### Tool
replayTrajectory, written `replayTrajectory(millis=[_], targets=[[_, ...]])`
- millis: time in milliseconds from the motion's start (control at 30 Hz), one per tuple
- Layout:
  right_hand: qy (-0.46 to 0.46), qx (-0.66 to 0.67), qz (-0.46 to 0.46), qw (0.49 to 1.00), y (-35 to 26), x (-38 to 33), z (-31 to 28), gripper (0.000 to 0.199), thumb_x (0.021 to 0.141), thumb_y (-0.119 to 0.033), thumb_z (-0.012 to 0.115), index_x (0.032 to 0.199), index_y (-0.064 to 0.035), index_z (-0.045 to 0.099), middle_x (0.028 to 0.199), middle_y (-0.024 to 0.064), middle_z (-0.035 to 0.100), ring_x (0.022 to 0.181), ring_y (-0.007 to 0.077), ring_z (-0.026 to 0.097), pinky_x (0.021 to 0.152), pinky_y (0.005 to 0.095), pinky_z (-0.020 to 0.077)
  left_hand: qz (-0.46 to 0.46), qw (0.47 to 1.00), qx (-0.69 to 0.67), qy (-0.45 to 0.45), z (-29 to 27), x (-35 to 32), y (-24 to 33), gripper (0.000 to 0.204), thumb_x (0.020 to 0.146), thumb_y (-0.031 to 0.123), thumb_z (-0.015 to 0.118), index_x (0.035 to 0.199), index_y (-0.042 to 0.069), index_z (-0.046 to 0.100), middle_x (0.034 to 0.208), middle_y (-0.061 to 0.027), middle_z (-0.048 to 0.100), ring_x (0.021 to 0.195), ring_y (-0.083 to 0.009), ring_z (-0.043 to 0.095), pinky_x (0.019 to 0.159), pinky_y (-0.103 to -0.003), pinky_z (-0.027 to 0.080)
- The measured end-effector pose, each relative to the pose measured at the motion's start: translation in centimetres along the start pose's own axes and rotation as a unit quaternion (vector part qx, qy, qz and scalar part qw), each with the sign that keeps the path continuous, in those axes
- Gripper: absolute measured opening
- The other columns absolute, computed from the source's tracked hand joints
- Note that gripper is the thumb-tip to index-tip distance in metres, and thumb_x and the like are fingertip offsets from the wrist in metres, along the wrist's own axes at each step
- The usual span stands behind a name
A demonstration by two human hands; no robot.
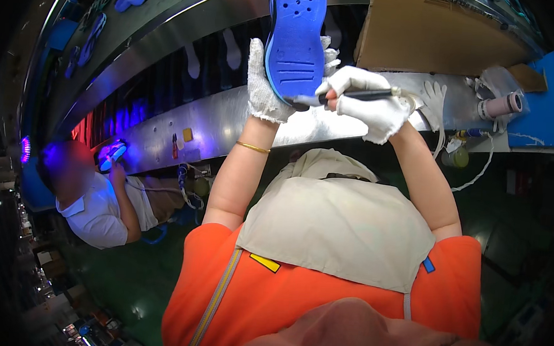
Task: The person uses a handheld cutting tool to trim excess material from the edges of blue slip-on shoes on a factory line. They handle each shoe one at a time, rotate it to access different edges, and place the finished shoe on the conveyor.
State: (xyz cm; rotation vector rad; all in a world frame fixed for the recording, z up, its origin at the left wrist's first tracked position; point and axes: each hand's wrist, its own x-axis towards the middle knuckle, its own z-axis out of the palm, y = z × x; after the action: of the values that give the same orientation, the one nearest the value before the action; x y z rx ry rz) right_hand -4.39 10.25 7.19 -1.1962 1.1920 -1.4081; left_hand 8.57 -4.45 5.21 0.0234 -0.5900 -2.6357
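In my gloved left hand (269,89) a blue shoe sole (296,52) is held upright, its holed end pointing away from me. The white-gloved fingers wrap round its back and sides, with the thumb along the left edge. My gloved right hand (365,105) grips a black-handled brush (369,95). The brush's pale tip lies at the near rounded end of the sole, on or right next to its edge. Bare fingertips show through the right glove.
A steel bench (223,114) runs under my hands. Behind it stand a conveyor (192,13) with blue shoes and a cardboard box (447,37). To the right are a white glove (433,103), a pink roll (503,106) and a hose (482,171). A co-worker (97,215) handles a shoe at left.
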Motion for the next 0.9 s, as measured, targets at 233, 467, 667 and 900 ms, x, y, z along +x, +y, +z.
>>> replayTrajectory(millis=[233,467,667,900], targets=[[-0.009,0.129,0.084,0.988,1.2,-0.8,0.2,0.011,0.078,-0.002,0.069,0.087,-0.0027,0.063,0.093,0.0062,0.064,0.082,0.012,0.062,0.078,0.0265,0.0521,-0.012,0.999,-0.025,-0.036,-0.4,0.6,1.5,0.087,0.089,0.069,0.029,0.143,0.001,0.032,0.137,-0.0297,0.042,0.124,-0.0467,0.045,0.107,-0.055,0.035],[0.024,-0.04,-0.162,0.986,-0.7,0.0,0.6,0.021,0.079,-0.001,0.071,0.092,-0.0038,0.056,0.1,0.0098,0.062,0.089,0.0152,0.059,0.078,0.0293,0.0503,-0.093,0.994,0.001,-0.054,0.4,0.7,2.3,0.08,0.094,0.063,0.028,0.139,-0.002,0.038,0.131,-0.0304,0.048,0.116,-0.0422,0.053,0.101,-0.049,0.044],[-0.019,-0.238,-0.193,0.952,-1.1,1.1,0.8,0.021,0.069,0.004,0.07,0.086,-0.0058,0.062,0.087,0.0047,0.064,0.08,0.0172,0.063,0.074,0.0293,0.0526,-0.097,0.965,0.207,0.126,0.6,1.6,3.0,0.047,0.096,0.043,0.048,0.116,0.002,0.059,0.104,-0.0169,0.067,0.086,-0.0242,0.07,0.071,-0.034,0.06],[-0.088,-0.274,-0.036,0.957,-1.3,1.4,-1.2,0.015,0.07,-0.012,0.066,0.082,-0.0054,0.062,0.084,0.0047,0.065,0.077,0.0166,0.062,0.072,0.0288,0.0506,-0.249,0.928,0.236,0.148,0.9,1.5,3.0,0.041,0.093,0.038,0.057,0.104,0.0,0.064,0.092,-0.0152,0.069,0.074,-0.0212,0.07,0.063,-0.03,0.06]])
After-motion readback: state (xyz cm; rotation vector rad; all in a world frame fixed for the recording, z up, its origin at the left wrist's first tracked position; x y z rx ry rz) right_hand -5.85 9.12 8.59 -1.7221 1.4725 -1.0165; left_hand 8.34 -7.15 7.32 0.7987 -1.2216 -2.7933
